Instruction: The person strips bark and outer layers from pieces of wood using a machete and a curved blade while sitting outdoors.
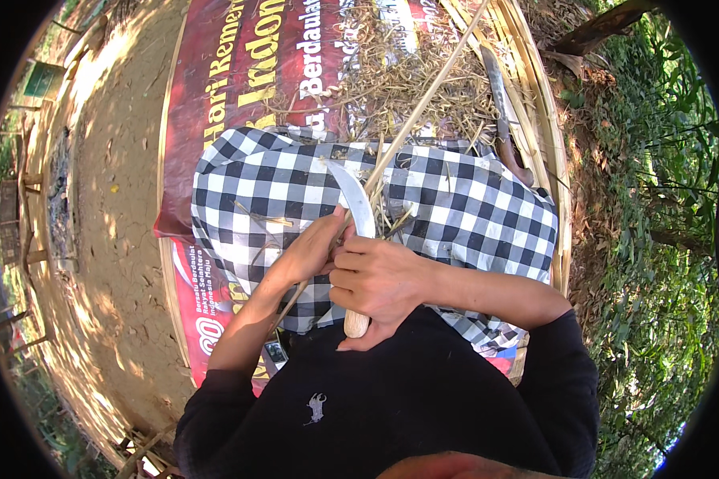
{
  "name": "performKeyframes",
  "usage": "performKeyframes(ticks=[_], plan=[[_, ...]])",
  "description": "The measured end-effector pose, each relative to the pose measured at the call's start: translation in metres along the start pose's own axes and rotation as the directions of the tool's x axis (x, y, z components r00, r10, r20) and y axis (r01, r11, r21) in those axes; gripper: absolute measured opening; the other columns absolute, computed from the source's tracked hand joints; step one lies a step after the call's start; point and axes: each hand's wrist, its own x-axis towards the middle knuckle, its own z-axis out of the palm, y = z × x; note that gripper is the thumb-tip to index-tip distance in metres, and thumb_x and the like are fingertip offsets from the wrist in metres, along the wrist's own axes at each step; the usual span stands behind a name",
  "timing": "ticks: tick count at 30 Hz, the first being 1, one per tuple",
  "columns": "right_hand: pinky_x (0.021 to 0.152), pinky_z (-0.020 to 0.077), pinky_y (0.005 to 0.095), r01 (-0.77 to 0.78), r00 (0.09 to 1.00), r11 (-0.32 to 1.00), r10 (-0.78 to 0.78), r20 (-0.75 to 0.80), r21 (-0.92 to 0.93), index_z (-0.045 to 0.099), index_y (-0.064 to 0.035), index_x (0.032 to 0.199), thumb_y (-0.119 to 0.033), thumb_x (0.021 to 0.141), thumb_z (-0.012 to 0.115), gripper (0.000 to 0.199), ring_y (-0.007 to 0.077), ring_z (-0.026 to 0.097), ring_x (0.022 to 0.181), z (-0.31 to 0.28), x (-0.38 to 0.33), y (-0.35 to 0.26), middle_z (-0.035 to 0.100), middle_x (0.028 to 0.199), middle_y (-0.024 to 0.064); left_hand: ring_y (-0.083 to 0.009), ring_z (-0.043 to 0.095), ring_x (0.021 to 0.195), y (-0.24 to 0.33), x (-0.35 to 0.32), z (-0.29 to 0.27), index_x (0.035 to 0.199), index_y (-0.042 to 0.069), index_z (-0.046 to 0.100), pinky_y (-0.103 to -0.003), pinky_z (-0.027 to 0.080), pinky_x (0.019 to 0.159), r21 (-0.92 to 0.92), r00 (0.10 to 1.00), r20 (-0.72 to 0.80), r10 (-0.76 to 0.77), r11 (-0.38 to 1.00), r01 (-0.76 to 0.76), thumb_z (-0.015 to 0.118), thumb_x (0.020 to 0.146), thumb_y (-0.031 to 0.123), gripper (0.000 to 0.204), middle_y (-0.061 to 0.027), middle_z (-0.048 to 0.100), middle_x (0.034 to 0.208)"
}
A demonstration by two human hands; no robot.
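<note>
My right hand (pixel 379 279) is wrapped around the pale wooden handle of a curved knife (pixel 359 207). Its bright blade points up and away, bending to the left at the tip. Close against it, my left hand (pixel 305 251) grips a long thin bamboo strip (pixel 423 108). The strip slants from the far right, passes beside the blade and under my fingers, and comes out near my left forearm. Black-and-white checked cloth (pixel 475 199) covers my lap under both hands, with a few loose slivers on it. The exact contact between blade and strip is hidden.
Curly shavings (pixel 423 84) lie heaped on a red printed banner (pixel 188 120) beyond my lap. A machete (pixel 497 96) with a brown handle rests at the right, along the bamboo slats (pixel 555 152) of the platform edge. Bare earth (pixel 124 199) lies left, green plants (pixel 655 239) right.
</note>
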Motion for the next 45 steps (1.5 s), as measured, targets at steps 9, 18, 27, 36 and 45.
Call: performKeyframes(ticks=[9,18,27,36,45], plan=[[0.058,0.0412,0.0345,0.180,0.980,0.983,-0.176,0.092,-0.041,0.047,-0.0094,0.059,-0.037,0.079,0.063,0.038,0.0224,0.049,0.055,0.019,-0.020,-0.002,0.048,0.059,0.0044,-0.0081,0.037,0.039,0.015,-0.005,0.004,0.078,0.008,0.043,-0.026,0.032,0.033,-0.026,0.980,0.103,-0.171,0.984,0.175,0.022,0.108,0.052,0.058,0.0016,0.040,0.058],[0.053,0.0372,0.0335,0.257,0.965,0.964,-0.259,-0.038,-0.063,0.043,-0.0114,0.056,-0.028,0.074,0.062,0.031,0.0190,0.044,0.051,0.010,-0.029,0.008,0.042,0.057,0.0024,-0.0072,0.036,0.041,0.016,0.003,0.003,0.074,0.011,0.039,-0.026,0.030,0.032,-0.007,0.978,0.113,-0.174,0.984,0.176,0.021,0.108,0.053,0.057,0.0031,0.036,0.056],[0.050,0.0335,0.0347,0.201,0.956,0.979,-0.202,-0.212,-0.025,0.039,-0.0121,0.056,-0.024,0.071,0.059,0.027,0.0208,0.041,0.049,-0.025,-0.031,0.036,0.036,0.057,0.0017,-0.0047,0.027,0.039,0.012,0.003,0.006,0.074,0.015,0.035,-0.022,0.025,0.030,-0.176,0.932,0.299,-0.205,0.948,0.265,0.022,0.108,0.054,0.053,0.0054,0.031,0.054],[0.048,0.0323,0.0352,0.204,0.949,0.979,-0.196,-0.246,0.006,0.038,-0.0109,0.056,-0.023,0.070,0.057,0.026,0.0212,0.040,0.048,-0.030,-0.027,0.026,0.037,0.057,0.0030,-0.0032,0.024,0.035,0.032,0.011,0.004,0.078,0.014,0.036,-0.020,0.021,0.031,-0.307,0.934,0.306,-0.185,0.909,0.281,0.021,0.108,0.052,0.051,0.0066,0.031,0.053],[0.048,0.0332,0.0345,0.157,0.955,0.985,-0.170,-0.245,-0.074,0.037,-0.0115,0.054,-0.024,0.066,0.056,0.026,0.0210,0.039,0.047,-0.038,-0.031,0.041,0.035,0.055,0.0019,-0.0035,0.024,0.035,0.024,0.011,0.002,0.080,0.015,0.036,-0.020,0.022,0.031,-0.259,0.910,0.359,-0.206,0.915,0.309,0.019,0.109,0.052,0.050,0.0077,0.029,0.053]])
